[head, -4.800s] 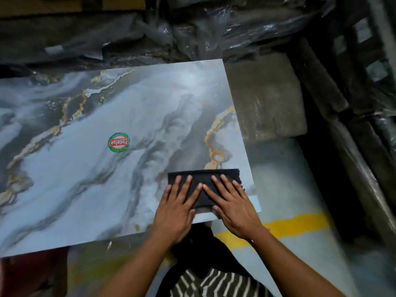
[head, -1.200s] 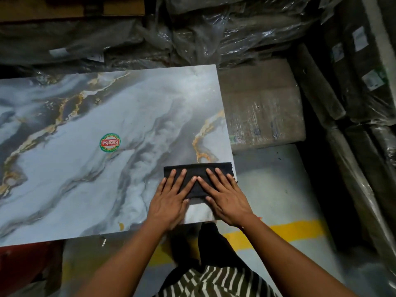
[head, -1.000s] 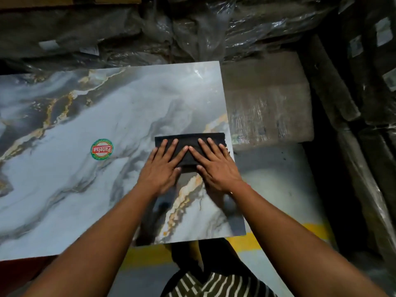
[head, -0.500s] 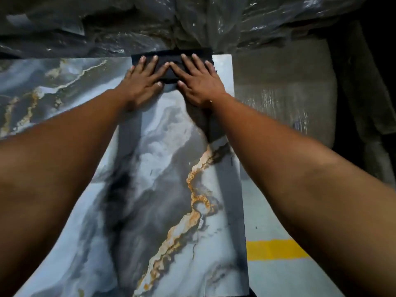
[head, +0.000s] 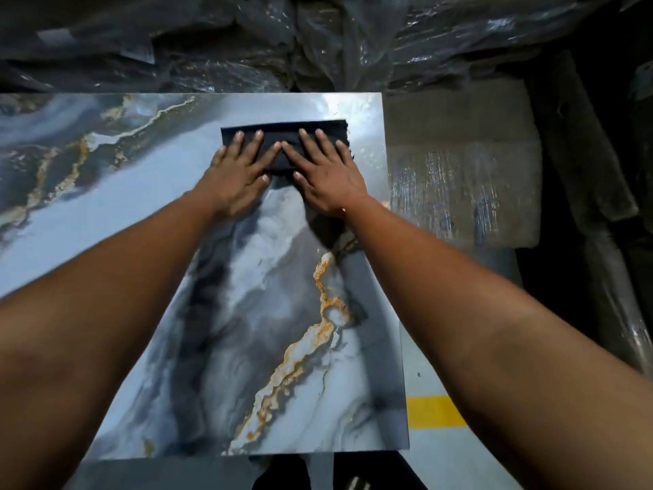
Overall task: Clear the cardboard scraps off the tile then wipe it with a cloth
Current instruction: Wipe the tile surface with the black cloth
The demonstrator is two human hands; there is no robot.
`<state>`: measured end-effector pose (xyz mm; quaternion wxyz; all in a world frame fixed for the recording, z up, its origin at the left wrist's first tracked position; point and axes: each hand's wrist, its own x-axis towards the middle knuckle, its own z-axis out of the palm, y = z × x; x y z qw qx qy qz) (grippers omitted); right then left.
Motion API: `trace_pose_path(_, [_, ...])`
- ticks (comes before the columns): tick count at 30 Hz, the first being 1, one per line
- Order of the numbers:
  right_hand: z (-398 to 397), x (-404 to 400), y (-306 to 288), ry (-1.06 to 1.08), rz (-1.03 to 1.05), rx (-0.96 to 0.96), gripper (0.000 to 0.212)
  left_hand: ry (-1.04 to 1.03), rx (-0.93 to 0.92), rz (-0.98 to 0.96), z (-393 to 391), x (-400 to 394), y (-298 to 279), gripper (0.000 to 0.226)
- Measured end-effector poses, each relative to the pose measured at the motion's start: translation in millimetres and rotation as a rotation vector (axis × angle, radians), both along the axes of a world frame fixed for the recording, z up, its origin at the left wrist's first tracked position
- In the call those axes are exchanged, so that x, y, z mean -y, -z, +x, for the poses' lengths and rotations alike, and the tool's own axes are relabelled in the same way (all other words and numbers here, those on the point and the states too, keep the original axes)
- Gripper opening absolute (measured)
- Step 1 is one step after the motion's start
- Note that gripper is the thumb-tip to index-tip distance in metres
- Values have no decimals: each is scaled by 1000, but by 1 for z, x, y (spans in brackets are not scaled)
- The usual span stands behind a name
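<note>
A large glossy tile (head: 268, 313) with grey, white and gold marble veining lies flat in front of me. A folded black cloth (head: 282, 136) lies on it close to the far right corner. My left hand (head: 240, 171) and my right hand (head: 325, 171) press flat on the cloth side by side, fingers straight and spread, index fingertips almost touching. Both arms are stretched far forward over the tile. No cardboard scraps show on the tile.
Crinkled dark plastic sheeting (head: 318, 40) over stacked goods runs along the tile's far edge. A wrapped cardboard box (head: 463, 164) sits just right of the tile. Grey floor with a yellow line (head: 434, 412) lies at the near right.
Both hands slid the cloth from the near right edge up to the far edge. In the last half second they drew it back a little towards me.
</note>
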<state>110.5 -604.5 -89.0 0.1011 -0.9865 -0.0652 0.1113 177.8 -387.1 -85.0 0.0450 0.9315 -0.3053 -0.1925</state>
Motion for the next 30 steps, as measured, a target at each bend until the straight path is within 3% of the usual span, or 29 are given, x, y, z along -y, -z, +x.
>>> trace_pose_path(16, [-383, -150, -10, 54, -14, -33, 63, 85, 18, 84, -370, -156, -11, 75])
trace_pose_path(22, [-430, -208, -27, 5, -30, -116, 67, 57, -12, 109, -429, -218, -24, 87])
trace_pose_path(30, [-404, -272, -59, -181, 70, -296, 60, -16, -58, 154, -438, -294, -42, 77])
